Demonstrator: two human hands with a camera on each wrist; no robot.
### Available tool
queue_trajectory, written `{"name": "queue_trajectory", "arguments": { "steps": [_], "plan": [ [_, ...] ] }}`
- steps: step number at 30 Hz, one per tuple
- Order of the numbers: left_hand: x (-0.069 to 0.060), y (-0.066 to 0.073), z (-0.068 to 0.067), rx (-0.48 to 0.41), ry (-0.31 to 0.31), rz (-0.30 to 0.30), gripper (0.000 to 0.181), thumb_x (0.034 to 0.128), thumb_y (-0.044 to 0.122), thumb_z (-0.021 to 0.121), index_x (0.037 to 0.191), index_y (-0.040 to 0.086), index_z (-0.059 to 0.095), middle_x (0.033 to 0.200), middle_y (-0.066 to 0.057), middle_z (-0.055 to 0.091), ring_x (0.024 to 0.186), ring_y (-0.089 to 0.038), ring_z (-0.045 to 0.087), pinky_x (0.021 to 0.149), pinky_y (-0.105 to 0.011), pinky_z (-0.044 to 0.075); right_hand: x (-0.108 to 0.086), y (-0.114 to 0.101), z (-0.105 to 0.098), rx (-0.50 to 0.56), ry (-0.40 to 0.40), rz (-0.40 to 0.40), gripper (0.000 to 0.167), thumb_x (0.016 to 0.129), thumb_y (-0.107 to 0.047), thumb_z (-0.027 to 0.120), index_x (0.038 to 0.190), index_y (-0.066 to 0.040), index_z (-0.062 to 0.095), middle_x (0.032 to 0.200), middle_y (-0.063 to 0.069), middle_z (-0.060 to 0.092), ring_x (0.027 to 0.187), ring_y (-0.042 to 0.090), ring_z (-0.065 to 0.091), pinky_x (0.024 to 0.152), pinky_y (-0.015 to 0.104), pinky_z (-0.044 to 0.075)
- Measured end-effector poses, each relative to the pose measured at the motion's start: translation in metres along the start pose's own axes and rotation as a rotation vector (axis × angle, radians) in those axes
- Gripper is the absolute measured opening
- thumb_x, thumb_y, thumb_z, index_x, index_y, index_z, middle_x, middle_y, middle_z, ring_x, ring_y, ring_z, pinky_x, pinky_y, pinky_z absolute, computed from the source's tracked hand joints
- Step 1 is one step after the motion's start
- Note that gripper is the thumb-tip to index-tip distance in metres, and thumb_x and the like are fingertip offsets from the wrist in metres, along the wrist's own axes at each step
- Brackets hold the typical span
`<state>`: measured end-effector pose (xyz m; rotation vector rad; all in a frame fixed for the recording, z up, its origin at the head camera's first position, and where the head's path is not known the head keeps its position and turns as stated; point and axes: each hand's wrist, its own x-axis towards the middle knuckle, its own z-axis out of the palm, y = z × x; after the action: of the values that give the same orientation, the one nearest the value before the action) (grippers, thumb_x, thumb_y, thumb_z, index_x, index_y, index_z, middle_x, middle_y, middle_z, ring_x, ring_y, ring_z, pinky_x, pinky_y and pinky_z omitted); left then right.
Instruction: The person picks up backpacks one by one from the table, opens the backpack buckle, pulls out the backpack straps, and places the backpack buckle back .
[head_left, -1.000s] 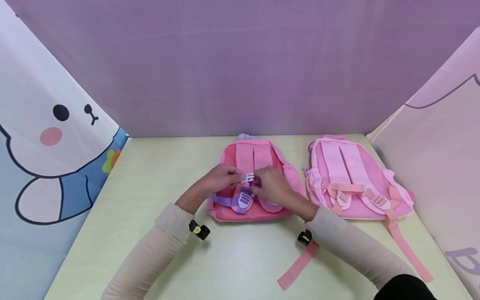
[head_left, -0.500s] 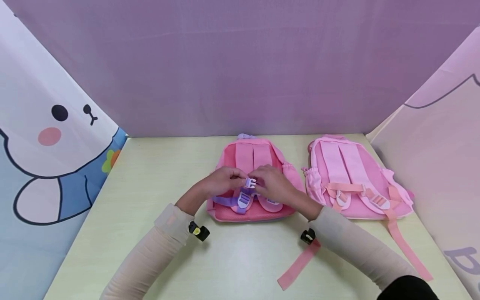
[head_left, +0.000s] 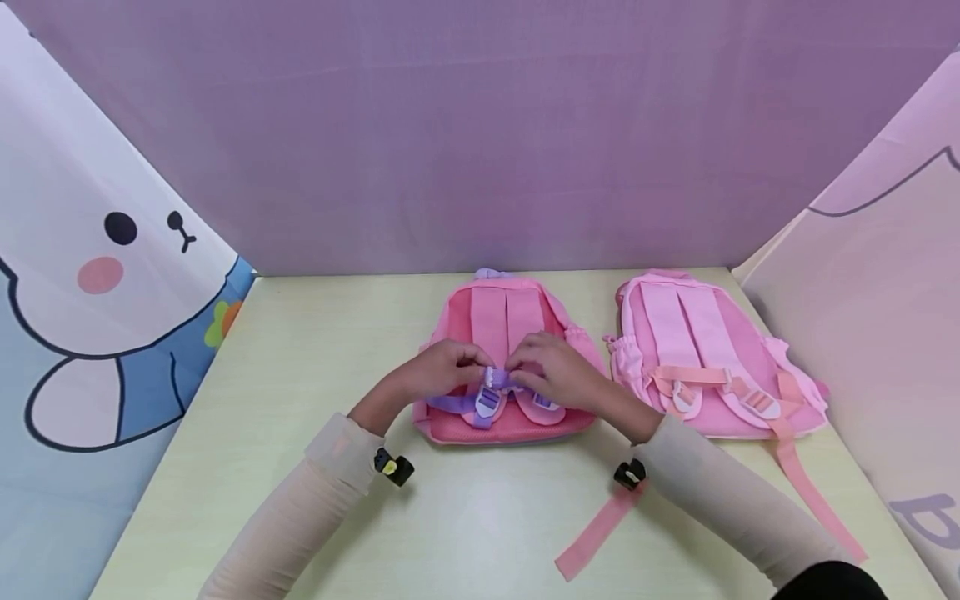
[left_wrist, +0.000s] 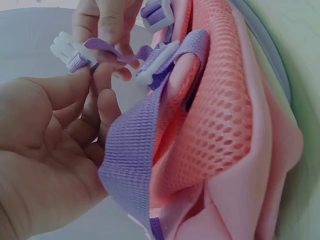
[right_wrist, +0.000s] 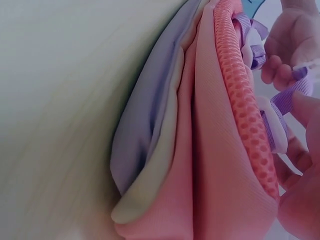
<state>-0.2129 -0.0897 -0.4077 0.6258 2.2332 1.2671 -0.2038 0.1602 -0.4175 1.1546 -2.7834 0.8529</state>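
buckle [left_wrist: 69,51] widely clears table edges [head_left: 198,400], pinched by left hand [head_left: 441,368], right hand [head_left: 561,370] pinching strap [right_wrist: 291,98].

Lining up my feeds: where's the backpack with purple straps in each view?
Head: backpack at lower centre, image-left of the second backpack.
Left wrist: backpack mostly in the right half, top to bottom.
Right wrist: backpack through the middle, top to bottom, seen edge-on.
Shared landmark: coral mesh panel.

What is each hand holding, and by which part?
The left hand pinches the white buckle by the webbing at its base; the right hand pinches a purple strap, exact spot unclear.
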Motion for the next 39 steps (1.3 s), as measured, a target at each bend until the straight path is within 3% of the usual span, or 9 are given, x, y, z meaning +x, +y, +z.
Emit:
{"name": "queue_trajectory", "arguments": {
  "steps": [6, 10, 15, 27, 35, 39],
  "plan": [
    [0.004, -0.009, 0.004, 0.112, 0.048, 0.041, 0.018, 0.1025, 0.012, 0.058, 0.109, 0.014, 0.074, 0.087, -0.009, 0.067, 0.076, -0.018, 0.057, 0.067, -0.026, 0.048, -0.006, -0.001, -0.001, -0.010, -0.010, 0.002, 0.010, 0.096, -0.026, 0.071, 0.099, -0.018, 0.078, 0.100, -0.002, 0.067, 0.100, 0.016, 0.058, 0.092, 0.039, 0.051],
    [0.005, -0.010, 0.008, 0.214, 0.086, 0.100, 0.017, 0.1019, 0.013, 0.059, 0.107, 0.016, 0.075, 0.083, -0.002, 0.067, 0.072, -0.010, 0.056, 0.065, -0.023, 0.048, -0.011, -0.002, -0.001, -0.027, -0.009, -0.008, 0.009, 0.094, -0.026, 0.073, 0.096, -0.019, 0.078, 0.100, -0.002, 0.066, 0.099, 0.016, 0.058, 0.092, 0.040, 0.050],
    [0.006, -0.008, 0.013, 0.293, 0.093, 0.162, 0.017, 0.0999, 0.011, 0.062, 0.109, 0.013, 0.076, 0.091, 0.003, 0.072, 0.077, -0.005, 0.059, 0.072, -0.020, 0.052, -0.016, -0.003, 0.000, -0.091, 0.005, -0.060, 0.009, 0.092, -0.025, 0.075, 0.091, -0.017, 0.078, 0.098, -0.001, 0.067, 0.099, 0.017, 0.060, 0.094, 0.041, 0.049],
    [0.003, -0.002, 0.021, 0.309, 0.072, 0.152, 0.017, 0.1006, 0.014, 0.063, 0.110, 0.010, 0.076, 0.094, 0.002, 0.073, 0.079, -0.005, 0.060, 0.075, -0.020, 0.052, -0.027, -0.004, 0.002, -0.234, 0.027, -0.110, 0.005, 0.089, -0.022, 0.078, 0.090, -0.018, 0.077, 0.103, 0.000, 0.068, 0.105, 0.022, 0.061, 0.096, 0.044, 0.050],
    [0.002, -0.003, 0.022, 0.315, 0.087, 0.157, 0.017, 0.1010, 0.014, 0.062, 0.111, 0.009, 0.075, 0.098, 0.001, 0.075, 0.081, -0.005, 0.061, 0.077, -0.022, 0.053, -0.030, -0.003, 0.008, -0.369, 0.041, -0.225, 0.008, 0.087, -0.026, 0.079, 0.093, -0.023, 0.078, 0.105, 0.000, 0.067, 0.106, 0.022, 0.061, 0.094, 0.043, 0.051],
    [0.002, -0.004, 0.022, 0.315, 0.096, 0.162, 0.017, 0.1008, 0.014, 0.063, 0.110, 0.009, 0.076, 0.097, 0.002, 0.075, 0.081, -0.005, 0.062, 0.077, -0.022, 0.054, -0.032, -0.003, 0.011, -0.378, 0.048, -0.227, 0.009, 0.086, -0.026, 0.080, 0.095, -0.023, 0.078, 0.107, 0.000, 0.066, 0.107, 0.022, 0.060, 0.093, 0.042, 0.051]
  ]
}}
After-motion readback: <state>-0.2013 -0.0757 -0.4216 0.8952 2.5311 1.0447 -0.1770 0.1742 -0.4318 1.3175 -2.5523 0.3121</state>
